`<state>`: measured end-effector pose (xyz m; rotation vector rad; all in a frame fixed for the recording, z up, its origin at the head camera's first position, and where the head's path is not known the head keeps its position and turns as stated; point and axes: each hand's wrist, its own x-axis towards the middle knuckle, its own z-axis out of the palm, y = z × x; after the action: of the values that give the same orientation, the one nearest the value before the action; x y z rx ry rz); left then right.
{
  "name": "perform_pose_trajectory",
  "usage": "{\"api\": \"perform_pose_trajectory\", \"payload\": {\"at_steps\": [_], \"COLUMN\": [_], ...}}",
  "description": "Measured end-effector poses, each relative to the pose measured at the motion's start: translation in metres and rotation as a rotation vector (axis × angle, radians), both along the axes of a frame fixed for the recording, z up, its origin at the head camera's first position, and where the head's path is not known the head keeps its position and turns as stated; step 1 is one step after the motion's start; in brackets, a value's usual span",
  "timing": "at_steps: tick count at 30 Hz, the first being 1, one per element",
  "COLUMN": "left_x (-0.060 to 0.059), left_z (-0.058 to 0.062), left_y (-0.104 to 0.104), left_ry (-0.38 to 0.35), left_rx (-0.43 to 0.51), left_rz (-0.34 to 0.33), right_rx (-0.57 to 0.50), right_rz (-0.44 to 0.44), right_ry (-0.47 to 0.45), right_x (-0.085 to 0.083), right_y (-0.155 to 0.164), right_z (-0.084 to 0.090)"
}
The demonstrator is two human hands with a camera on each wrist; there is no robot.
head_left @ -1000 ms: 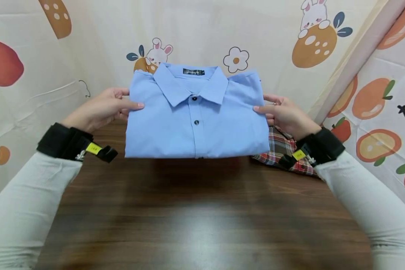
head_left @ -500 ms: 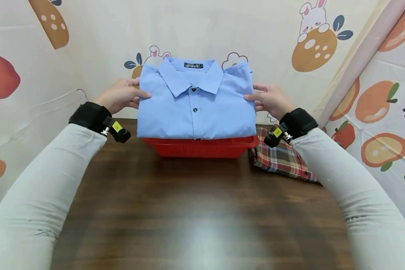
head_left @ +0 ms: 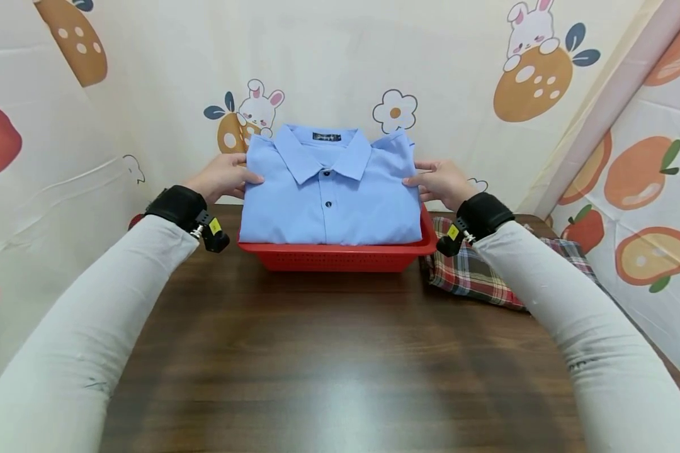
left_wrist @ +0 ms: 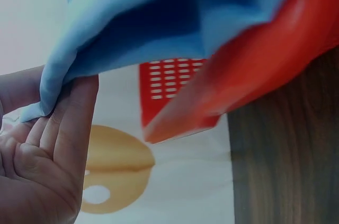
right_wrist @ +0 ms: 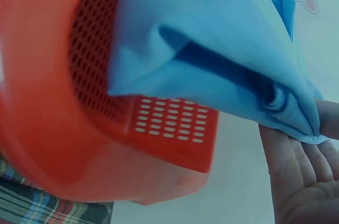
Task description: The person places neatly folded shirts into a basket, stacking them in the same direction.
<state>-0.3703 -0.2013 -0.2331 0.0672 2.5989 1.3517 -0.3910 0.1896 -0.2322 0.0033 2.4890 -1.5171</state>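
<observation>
Both arms reach forward, nearly straight, in pale long sleeves, each wrist wrapped in a black band carrying a small camera. The left hand [head_left: 222,177] is held out at the left, thumb on top and pointing inward, its fingers [left_wrist: 74,110] straight underneath with the palm turned up. The right hand [head_left: 443,182] mirrors it at the right, thumb on top, fingers [right_wrist: 288,163] extended beneath, palm up. Both hands pinch between thumb and fingers.

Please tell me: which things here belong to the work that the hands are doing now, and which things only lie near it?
In the work:
- folded blue shirt, gripped at its sides by the left hand and the right hand
- red basket under the shirt

Only lying near:
- plaid cloth, on the wooden table right of the basket
</observation>
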Motion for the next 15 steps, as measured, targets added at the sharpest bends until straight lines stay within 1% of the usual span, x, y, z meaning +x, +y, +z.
{"api": "perform_pose_trajectory", "payload": {"at_steps": [4,8,11,15], "left_x": [-0.006,-0.010,-0.012,-0.013], "left_z": [-0.006,-0.012,-0.018,-0.027], "left_y": [0.008,0.014,0.016,0.017], "left_ry": [0.003,-0.015,-0.034,-0.035], "left_rx": [-0.026,-0.044,-0.066,-0.095], "left_rz": [0.011,0.002,-0.006,-0.027], "right_rx": [0.050,0.064,0.063,0.078], "right_rz": [-0.032,-0.065,-0.055,-0.038], "right_ry": [-0.012,-0.049,-0.065,-0.051], "right_x": [0.000,0.001,0.001,0.000], "right_y": [0.003,0.004,0.003,0.001], "right_z": [-0.006,-0.011,-0.016,-0.022]}}
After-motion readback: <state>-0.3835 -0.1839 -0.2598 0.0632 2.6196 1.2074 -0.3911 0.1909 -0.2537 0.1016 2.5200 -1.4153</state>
